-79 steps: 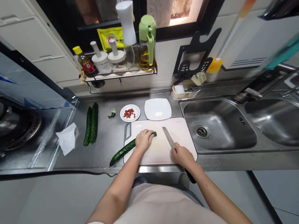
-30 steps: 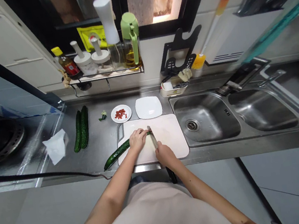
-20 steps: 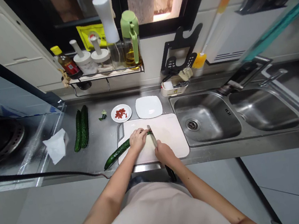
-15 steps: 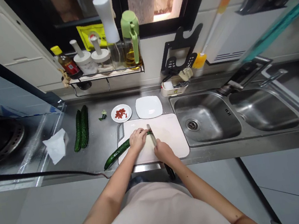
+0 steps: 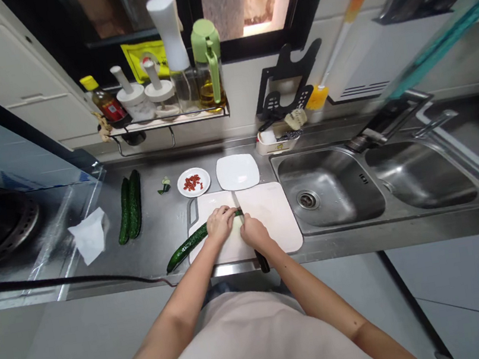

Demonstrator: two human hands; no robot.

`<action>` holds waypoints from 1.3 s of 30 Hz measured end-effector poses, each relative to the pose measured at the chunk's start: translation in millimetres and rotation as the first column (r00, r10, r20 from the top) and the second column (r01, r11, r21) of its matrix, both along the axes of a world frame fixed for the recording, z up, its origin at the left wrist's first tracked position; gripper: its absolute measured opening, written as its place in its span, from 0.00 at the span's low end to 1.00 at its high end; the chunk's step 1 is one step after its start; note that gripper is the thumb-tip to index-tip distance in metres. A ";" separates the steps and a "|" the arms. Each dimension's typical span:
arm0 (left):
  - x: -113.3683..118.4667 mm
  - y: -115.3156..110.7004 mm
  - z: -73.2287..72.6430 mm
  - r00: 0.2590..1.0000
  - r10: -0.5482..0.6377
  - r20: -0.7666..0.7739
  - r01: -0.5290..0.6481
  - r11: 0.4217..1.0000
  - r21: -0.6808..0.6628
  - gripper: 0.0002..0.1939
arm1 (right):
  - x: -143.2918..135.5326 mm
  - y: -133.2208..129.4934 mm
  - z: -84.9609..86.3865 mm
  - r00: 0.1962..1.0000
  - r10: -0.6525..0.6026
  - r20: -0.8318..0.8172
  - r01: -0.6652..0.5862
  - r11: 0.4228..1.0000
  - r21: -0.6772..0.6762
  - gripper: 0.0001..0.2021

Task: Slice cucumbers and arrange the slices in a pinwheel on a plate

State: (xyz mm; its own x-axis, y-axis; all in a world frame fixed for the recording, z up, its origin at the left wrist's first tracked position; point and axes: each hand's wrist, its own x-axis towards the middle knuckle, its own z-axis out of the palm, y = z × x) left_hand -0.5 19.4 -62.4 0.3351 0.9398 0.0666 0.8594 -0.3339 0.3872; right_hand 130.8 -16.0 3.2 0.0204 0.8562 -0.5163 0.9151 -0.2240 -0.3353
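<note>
A long green cucumber (image 5: 186, 249) lies slanted across the left side of the white cutting board (image 5: 278, 215). My left hand (image 5: 220, 224) is closed over its right end. Beside it, my right hand (image 5: 254, 231) grips a knife (image 5: 262, 261), whose black handle shows below the fist near the counter's edge. The blade points away from me, close to my left fingertips at the cucumber's end. Just behind the board are a round plate (image 5: 183, 191) with red pieces and a bare white square plate (image 5: 238, 172).
Two cucumbers (image 5: 130, 206) lie on the counter at left, with a crumpled tissue (image 5: 89, 235) beside them. Small green scraps (image 5: 163, 185) sit near the round plate. The double sink (image 5: 333, 189) is at right. A bottle rack (image 5: 172, 120) hangs behind.
My right hand and the knife have moved a little forward and left, and the blade reaches further toward the square plate. My left hand stays on the cucumber.
</note>
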 end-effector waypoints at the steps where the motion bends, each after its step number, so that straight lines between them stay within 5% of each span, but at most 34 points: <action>1: -0.1 0.1 0.0 1.000 0.000 -0.002 0.000 1.000 0.001 0.16 | 0.0 -1.6 -0.2 1.000 0.000 0.002 0.000 1.000 -0.004 0.14; 11: 0.5 0.0 1.1 1.000 0.008 -0.009 -0.008 1.000 -0.002 0.16 | 4.5 -37.7 -1.5 0.999 0.017 0.048 -0.016 0.999 -0.035 0.13; 39: 0.0 1.2 -1.0 1.000 0.006 0.012 -0.006 1.000 -0.019 0.16 | -5.7 1.6 -8.1 1.000 -0.025 -0.001 0.025 0.999 -0.020 0.19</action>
